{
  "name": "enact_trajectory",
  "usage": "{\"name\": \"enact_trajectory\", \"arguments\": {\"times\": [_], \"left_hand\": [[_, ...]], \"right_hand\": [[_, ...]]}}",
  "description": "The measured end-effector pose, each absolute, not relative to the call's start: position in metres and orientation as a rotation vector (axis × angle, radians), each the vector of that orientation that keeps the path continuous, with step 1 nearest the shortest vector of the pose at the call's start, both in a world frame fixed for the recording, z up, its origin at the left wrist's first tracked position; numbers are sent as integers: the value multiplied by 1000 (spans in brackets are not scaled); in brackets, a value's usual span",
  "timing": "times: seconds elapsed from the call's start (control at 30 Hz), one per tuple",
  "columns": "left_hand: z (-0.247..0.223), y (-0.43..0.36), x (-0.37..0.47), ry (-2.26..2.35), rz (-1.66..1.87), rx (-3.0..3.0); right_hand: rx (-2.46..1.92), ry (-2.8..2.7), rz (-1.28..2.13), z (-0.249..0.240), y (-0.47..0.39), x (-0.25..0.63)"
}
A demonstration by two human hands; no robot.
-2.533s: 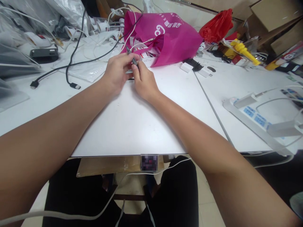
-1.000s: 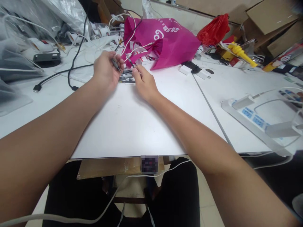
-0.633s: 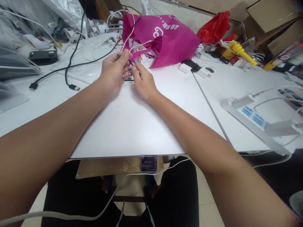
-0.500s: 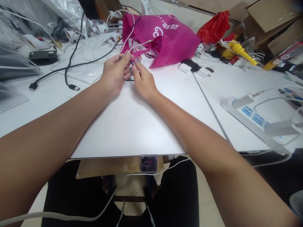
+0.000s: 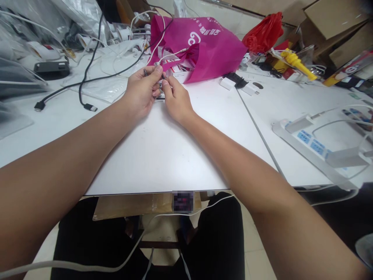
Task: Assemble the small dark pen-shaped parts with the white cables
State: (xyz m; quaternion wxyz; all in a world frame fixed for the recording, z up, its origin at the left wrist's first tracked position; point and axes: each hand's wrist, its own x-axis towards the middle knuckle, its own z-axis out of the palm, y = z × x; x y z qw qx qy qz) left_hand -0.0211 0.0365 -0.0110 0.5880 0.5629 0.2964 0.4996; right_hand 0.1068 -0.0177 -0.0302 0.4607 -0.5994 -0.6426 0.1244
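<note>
Both hands meet above the white table, just in front of a pink bag point(image 5: 221, 50). My left hand point(image 5: 142, 87) is closed, thumb and fingers pinching a thin black cord-like thing point(image 5: 163, 77). A dark bit of it shows behind the left thumb, and another dark strip lies under the fingers. Fingertips of my right hand point(image 5: 177, 96) close on the same piece from the right side. Most of it is hidden by the fingers, so its exact kind cannot be made out. A white box point(image 5: 180, 77) with red print sits in the bag's mouth, right behind the hands.
Left of my hands lies a black cable with a USB plug point(image 5: 90, 107) and a wide flat plug point(image 5: 39, 106). A black device point(image 5: 52, 69) and plastic bags stand farther back. White adapters point(image 5: 227, 83), a power strip point(image 5: 311, 144) and a yellow tool point(image 5: 297, 64) are to the right.
Both hands stay in nearly the same place, still pinching the black piece. The dark bit behind the left thumb has shifted slightly left.
</note>
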Motion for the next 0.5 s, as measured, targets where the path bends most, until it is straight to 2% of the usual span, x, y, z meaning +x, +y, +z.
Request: {"name": "enact_trajectory", "arguments": {"times": [0.2,0.37,0.5], "left_hand": [[-15,42,-20,668,1102,1313],[6,50,-35,683,1375,1133],[26,44,-48,871,1081,1094]], "right_hand": [[-1416,-1597,316,-35,-15,110],[-1430,-1583,345,-35,-18,109],[-1445,-1490,334,-34,-16,112]]}}
